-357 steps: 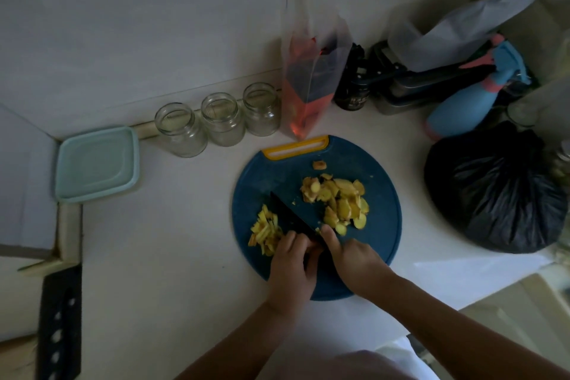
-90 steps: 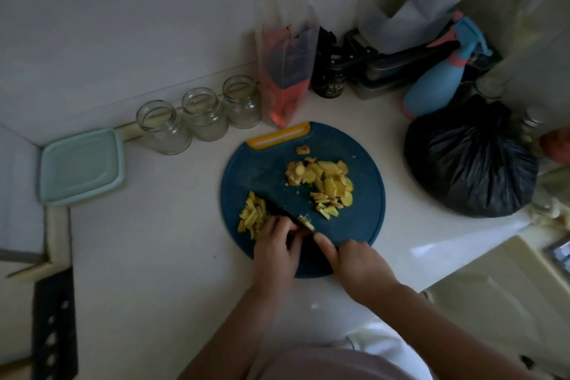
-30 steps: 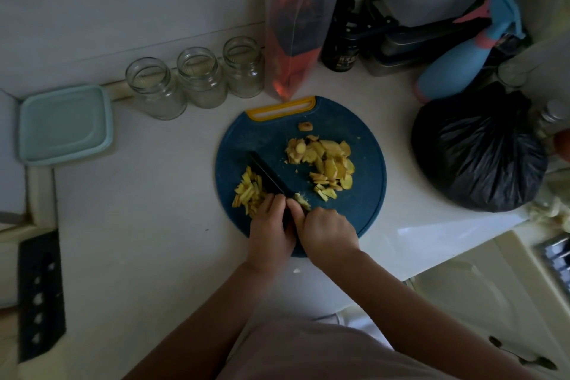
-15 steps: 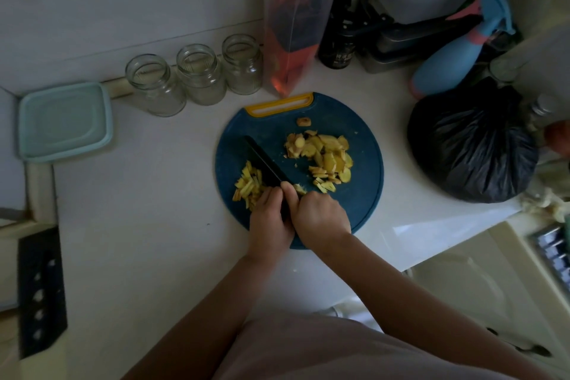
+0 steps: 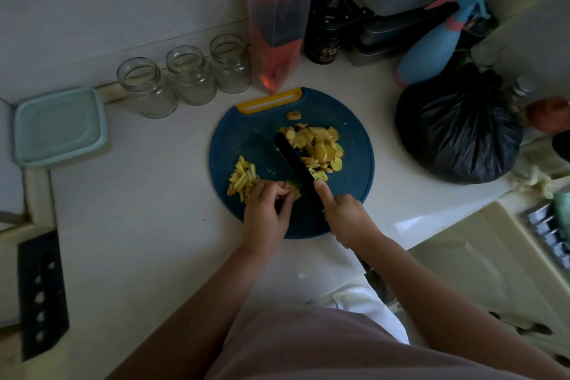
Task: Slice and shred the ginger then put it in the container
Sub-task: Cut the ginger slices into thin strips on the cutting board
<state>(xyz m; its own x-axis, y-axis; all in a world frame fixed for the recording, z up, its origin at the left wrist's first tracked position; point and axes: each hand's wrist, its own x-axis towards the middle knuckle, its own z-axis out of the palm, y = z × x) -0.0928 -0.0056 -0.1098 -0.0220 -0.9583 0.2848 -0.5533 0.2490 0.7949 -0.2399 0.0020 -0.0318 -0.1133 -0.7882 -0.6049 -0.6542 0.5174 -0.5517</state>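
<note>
A round blue cutting board (image 5: pixel 246 139) with a yellow handle slot is lying flat on the smooth white counter (image 5: pixel 138 210). The right hand (image 5: pixel 348 219) is gripping a knife (image 5: pixel 296 163) by its handle. The fingers are wrapping around it, and the pointing finger is stretching along the top of the long, dark, straight blade. The blade is lying slanted across the middle of the board, with its far end right beside the ginger slices (image 5: pixel 317 148). These are thin, pale yellow, roundish pieces, piling up on the right side of the board.

The left hand (image 5: pixel 268 213) is sitting just left of the blade. Its fingers are curling in and pinching a small bit of ginger (image 5: pixel 293 187) against the board. Just left of that hand, the ginger strips (image 5: pixel 242 179) are lying in a little heap, thin and stick-shaped, near the board's left edge. One lone ginger chunk (image 5: pixel 293 115) is sitting by the yellow handle, apart from the rest.

The container (image 5: pixel 58 126) is sitting well apart at the left end of the counter. It is square with round corners and made of pale green plastic, and a lid seems to be covering it. Three clear glass jars (image 5: pixel 191 74) are standing in a row between it and the board, with their mouths open. A crinkly black plastic bag (image 5: pixel 456 133) is slumping to the right of the board. A blue spray bottle (image 5: pixel 431 52) is tilting behind the bag.
</note>
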